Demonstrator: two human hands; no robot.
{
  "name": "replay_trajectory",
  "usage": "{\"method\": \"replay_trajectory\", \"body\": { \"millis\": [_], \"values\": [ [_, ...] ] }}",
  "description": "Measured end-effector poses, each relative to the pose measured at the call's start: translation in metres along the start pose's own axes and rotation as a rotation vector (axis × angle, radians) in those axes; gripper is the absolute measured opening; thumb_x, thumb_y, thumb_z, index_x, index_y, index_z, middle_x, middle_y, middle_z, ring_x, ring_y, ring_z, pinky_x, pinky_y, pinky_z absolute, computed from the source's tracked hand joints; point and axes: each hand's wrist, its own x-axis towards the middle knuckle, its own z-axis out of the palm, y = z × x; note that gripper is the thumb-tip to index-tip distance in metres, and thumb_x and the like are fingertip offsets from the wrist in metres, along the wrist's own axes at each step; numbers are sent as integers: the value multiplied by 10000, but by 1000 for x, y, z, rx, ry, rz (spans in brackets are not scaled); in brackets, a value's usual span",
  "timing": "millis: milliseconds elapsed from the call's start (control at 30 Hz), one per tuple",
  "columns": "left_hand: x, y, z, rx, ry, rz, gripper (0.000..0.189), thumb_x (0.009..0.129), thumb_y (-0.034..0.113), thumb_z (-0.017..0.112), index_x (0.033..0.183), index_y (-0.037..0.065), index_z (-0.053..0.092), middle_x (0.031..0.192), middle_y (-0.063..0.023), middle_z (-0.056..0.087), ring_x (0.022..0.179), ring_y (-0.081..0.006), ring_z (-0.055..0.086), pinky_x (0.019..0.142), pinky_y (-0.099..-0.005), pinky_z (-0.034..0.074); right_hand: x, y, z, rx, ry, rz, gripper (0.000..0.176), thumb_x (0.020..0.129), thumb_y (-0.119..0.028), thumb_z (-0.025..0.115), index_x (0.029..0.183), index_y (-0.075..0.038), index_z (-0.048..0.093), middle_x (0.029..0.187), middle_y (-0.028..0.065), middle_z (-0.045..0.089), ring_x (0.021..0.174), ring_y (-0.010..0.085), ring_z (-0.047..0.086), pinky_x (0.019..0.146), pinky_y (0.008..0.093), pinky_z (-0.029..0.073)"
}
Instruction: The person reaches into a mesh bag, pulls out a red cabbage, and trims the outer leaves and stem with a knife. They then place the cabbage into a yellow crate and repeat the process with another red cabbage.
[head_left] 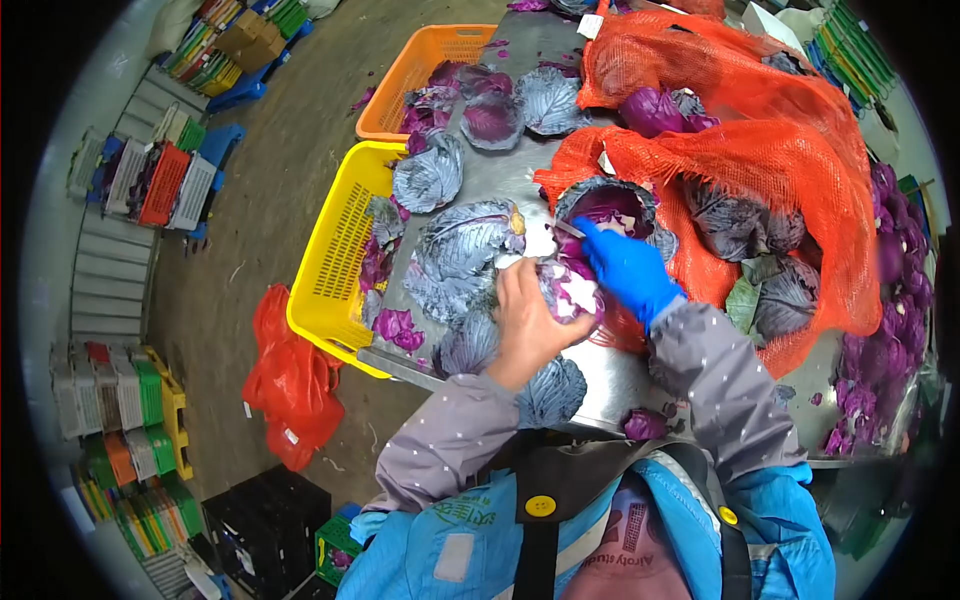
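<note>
My bare left hand (532, 325) is closed around a red cabbage (575, 290), whose pale cut base faces up. Just right of it, my right hand (628, 268), in a blue glove, is closed on what looks like a knife (568, 229); only a short narrow piece shows past the fingers. Beyond the glove lies a hollow curled outer leaf (640, 200), dark outside and purple inside. Loose grey-purple cabbage leaves (460, 240) are heaped to the left of my left hand on the metal table (610, 385).
A yellow crate (335, 235) and an orange crate (385, 100) with leaves stand along the table's left edge. Red mesh sacks (800, 150) with cabbages lie on the right. Purple cabbages (890, 300) are piled at far right. A red bag (290, 380) lies on the floor.
</note>
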Motion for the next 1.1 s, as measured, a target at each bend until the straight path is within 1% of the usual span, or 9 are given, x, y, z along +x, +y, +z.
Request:
{"method": "replay_trajectory", "body": {
  "millis": [133,233,467,600,667,767,800,900,1100],
  "values": [
    [-6,-12,-13,-153,-92,52,948,544,336,832,1279,-30,358,1225,-210,378,1173,-375,390,995,-450,351,19,28,15,7,-165,45,350,886,-254,550,1186,-79,517,951,156,642,818,287,638,708,386,501],
    [-5,-49,-37,-227,-238,98,966,556,297,844,1327,-7,349,1265,-203,358,1220,-357,387,1038,-420,335,9,24,38,659,-26,184,300,872,-238,604,1086,-33,559,836,115,621,736,205,599,668,338,474],
    [-23,-43,-45,-273,-74,-282,922,607,294,826,1343,0,354,1225,-185,357,1139,-329,426,979,-407,369,-22,-7,29,860,89,432,286,865,-203,609,1073,-9,582,795,40,584,701,111,524,637,289,447],
    [-32,-22,-23,-184,47,-228,1005,590,291,836,1334,-48,253,1226,-238,330,1166,-385,374,1008,-445,330,-52,-34,-1,891,-264,637,253,874,-194,604,1062,-27,591,833,49,616,730,127,580,666,284,478],
    [-30,-22,-24,-175,17,-182,1007,581,290,836,1330,-48,254,1232,-239,328,1169,-390,368,1010,-449,326,-69,15,29,914,35,398,248,879,-188,605,1072,-33,583,856,61,628,717,148,609,670,274,494],
    [-17,-27,-25,-136,-17,-117,1000,564,296,836,1317,-48,275,1238,-240,325,1176,-398,358,1011,-455,324,-83,134,42,1265,83,477,345,880,-194,619,1154,-10,521,981,94,647,851,177,630,782,325,503],
    [-15,-27,-26,-97,-40,-75,997,564,301,836,1320,-39,282,1236,-232,333,1178,-385,363,1009,-444,332,-78,117,25,1266,84,477,345,880,-194,619,1154,-10,521,981,94,647,851,177,630,782,325,503],
    [-11,-12,-22,-60,-95,-32,992,560,321,834,1321,-25,299,1235,-224,345,1188,-375,362,1007,-436,340,-68,49,-7,141,286,121,381,941,-169,499,1305,-69,449,1124,145,560,997,278,587,887,348,456],
    [-4,-6,-7,76,-25,-40,996,546,373,825,1308,-8,309,1264,-205,346,1205,-385,356,961,-488,382,-57,-27,6,438,137,-130,512,905,-97,447,1409,-152,380,1132,127,483,1018,273,531,852,338,441]
  ]
}}
